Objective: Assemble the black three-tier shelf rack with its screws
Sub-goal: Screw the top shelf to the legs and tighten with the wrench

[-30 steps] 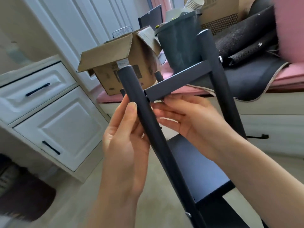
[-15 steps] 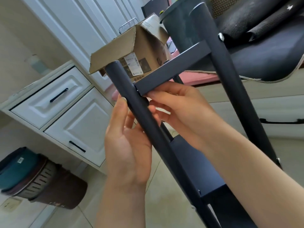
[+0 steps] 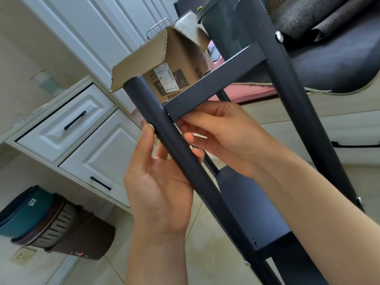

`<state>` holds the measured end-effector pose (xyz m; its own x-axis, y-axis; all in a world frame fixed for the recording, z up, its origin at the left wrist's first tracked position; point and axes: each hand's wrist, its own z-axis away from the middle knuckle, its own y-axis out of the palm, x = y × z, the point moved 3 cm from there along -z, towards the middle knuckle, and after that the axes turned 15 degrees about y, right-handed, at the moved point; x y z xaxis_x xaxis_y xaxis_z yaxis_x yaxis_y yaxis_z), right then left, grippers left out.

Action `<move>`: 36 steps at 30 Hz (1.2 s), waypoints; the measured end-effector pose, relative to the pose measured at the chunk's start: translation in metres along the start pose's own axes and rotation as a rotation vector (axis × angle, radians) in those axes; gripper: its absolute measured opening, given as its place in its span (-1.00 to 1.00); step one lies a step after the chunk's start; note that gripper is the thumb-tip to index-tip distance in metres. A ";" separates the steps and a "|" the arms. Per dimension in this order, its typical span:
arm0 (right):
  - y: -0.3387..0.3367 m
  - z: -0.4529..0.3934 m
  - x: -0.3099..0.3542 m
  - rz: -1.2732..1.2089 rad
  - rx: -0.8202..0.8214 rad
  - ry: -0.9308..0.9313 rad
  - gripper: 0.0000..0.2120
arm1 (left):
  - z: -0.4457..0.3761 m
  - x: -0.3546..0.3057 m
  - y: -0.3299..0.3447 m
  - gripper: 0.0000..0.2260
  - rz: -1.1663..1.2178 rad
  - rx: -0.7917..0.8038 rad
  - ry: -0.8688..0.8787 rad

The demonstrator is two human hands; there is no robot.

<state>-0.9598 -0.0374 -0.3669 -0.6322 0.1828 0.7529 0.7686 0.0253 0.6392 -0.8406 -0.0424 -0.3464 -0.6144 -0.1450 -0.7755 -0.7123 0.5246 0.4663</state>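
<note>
The black shelf rack leans across the middle of the view. Its near round leg [image 3: 195, 179] runs from upper left to lower right, and a flat crossbar [image 3: 213, 85] joins it to the far leg [image 3: 296, 103]. A silver screw head [image 3: 279, 36] shows on the far leg at the crossbar, another [image 3: 359, 200] lower down. A black shelf panel [image 3: 253, 204] sits between the legs. My left hand [image 3: 160, 186] cups the near leg from behind, thumb along its left side. My right hand [image 3: 222, 130] pinches at the joint under the crossbar; what its fingertips hold is hidden.
An open cardboard box [image 3: 174, 64] and a dark grey bin [image 3: 226, 29] stand behind the rack on a pink cushion [image 3: 255, 91]. White drawers [image 3: 67, 124] are at left, with stacked bins [image 3: 51, 223] on the tiled floor [image 3: 205, 254] below them.
The view has tilted and dropped, so the rack sits higher and closer in frame. My left thumb has slid along the near leg. My right hand stays at the joint.
</note>
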 end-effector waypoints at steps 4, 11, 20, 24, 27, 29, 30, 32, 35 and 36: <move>0.001 -0.001 0.001 -0.047 0.035 0.032 -0.85 | 0.000 0.000 -0.001 -0.80 -0.012 0.020 -0.002; 0.005 0.001 -0.003 -0.100 0.002 0.089 -0.84 | 0.003 0.000 0.000 -0.79 -0.021 0.033 0.007; 0.000 0.002 -0.001 -0.114 -0.035 0.026 -0.89 | 0.003 0.002 0.002 -0.81 -0.003 0.010 0.017; 0.004 0.003 0.003 -0.039 -0.097 -0.038 -0.91 | 0.004 0.001 0.003 -0.80 -0.002 0.009 0.022; 0.006 0.003 0.004 -0.042 -0.124 -0.034 -0.91 | 0.004 0.002 0.004 -0.80 0.007 0.003 0.023; 0.006 0.002 0.003 -0.068 -0.118 -0.016 -0.93 | 0.004 0.002 0.004 -0.81 0.014 -0.010 0.023; 0.006 0.002 0.003 -0.085 -0.110 -0.017 -0.93 | 0.004 0.002 0.004 -0.81 0.013 -0.011 0.023; 0.004 0.002 0.003 -0.103 -0.090 -0.032 -0.91 | 0.003 0.002 0.003 -0.81 0.011 -0.005 0.024; 0.002 0.002 0.003 -0.096 -0.047 -0.060 -0.91 | 0.003 0.002 0.002 -0.81 0.006 -0.003 0.025; 0.001 0.002 0.003 -0.090 -0.038 -0.067 -0.90 | 0.003 0.002 0.002 -0.81 0.002 0.001 0.025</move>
<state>-0.9609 -0.0352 -0.3649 -0.6898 0.2471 0.6806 0.7036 0.0072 0.7105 -0.8419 -0.0389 -0.3483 -0.6243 -0.1643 -0.7637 -0.7105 0.5259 0.4676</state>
